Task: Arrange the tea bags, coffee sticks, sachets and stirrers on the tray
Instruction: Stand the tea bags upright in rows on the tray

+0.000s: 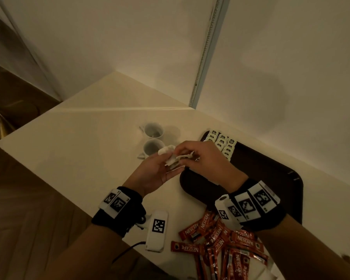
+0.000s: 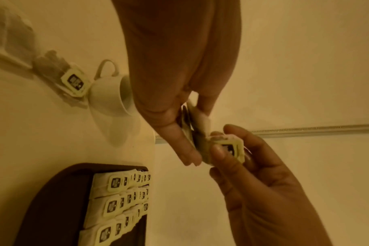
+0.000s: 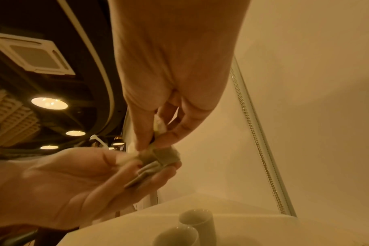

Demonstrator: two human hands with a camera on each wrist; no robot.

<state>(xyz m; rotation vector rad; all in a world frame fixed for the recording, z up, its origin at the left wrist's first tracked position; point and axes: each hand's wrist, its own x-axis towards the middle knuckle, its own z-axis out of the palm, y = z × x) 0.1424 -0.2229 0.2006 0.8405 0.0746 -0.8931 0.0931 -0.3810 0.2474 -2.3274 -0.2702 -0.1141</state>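
My left hand point(image 1: 168, 168), palm up just left of the dark tray point(image 1: 261, 178), holds a small stack of tea bags point(image 1: 171, 160) between thumb and fingers point(image 2: 187, 149). My right hand point(image 1: 185, 156) meets it from the right and pinches one tea bag by its tagged end point(image 2: 232, 147); the right wrist view shows the same bundle of tea bags point(image 3: 162, 159) between both hands. Three rows of tea bags point(image 1: 222, 144) lie at the tray's far left corner, close up as tagged tea bag rows point(image 2: 120, 199). Red coffee sticks point(image 1: 220, 239) lie heaped on the table near me.
Two white cups point(image 1: 154, 130) point(image 1: 153, 147) stand left of the tray, under my hands. A loose tea bag point(image 2: 74, 81) lies beside one cup point(image 2: 109, 93). A white marker device point(image 1: 157, 231) with a cable sits at the table's near edge. Walls close the corner behind.
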